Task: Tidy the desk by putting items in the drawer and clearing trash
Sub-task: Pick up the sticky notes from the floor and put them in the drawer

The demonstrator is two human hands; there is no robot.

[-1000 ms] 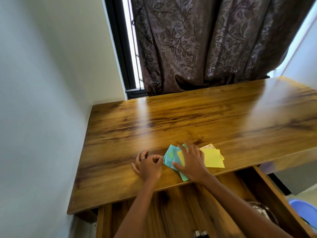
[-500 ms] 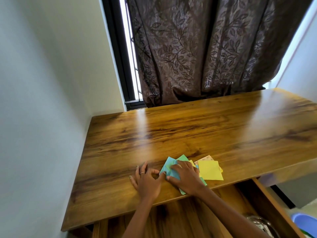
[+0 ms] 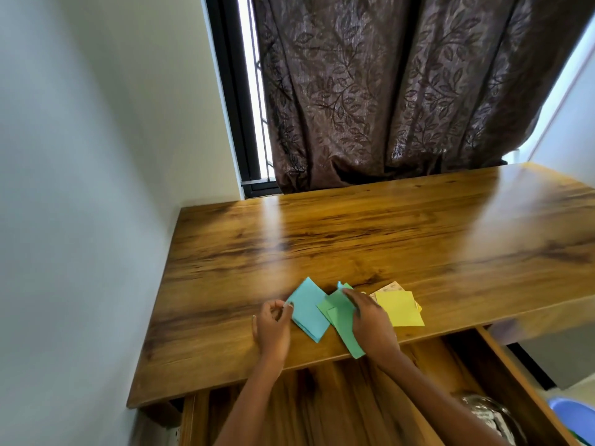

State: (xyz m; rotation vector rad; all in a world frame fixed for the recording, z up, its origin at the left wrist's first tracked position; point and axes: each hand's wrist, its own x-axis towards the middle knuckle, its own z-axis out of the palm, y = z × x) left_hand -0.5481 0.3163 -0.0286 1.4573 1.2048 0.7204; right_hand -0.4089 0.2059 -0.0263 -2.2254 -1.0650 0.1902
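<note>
Wooden bench set against a pale wall, brown leaf-pattern curtain hanging behind it, dark window frame to the curtain's left. Coloured paper squares lie near the front edge of the bench, fanned side by side. Blue paper sits furthest left, turned like a diamond. Green paper overlaps its right side, lower corner reaching past the bench's front edge. Yellow paper lies to the right, with a patterned beige sheet peeking out behind it.

Left hand rests on the bench just left of the blue paper; grip curled, fingertips pinching the blue paper's left corner. Right hand lies flat on top of the green paper, fingers stretched forward and pressing down, grip not closed round anything; it also covers part of the yellow paper's left edge.

Drawer pulled out below the bench front, both forearms crossing over it. Shiny metal object inside the drawer at right, too blurred to identify. Blue plastic tub on the floor at far right, partly cut off
</note>
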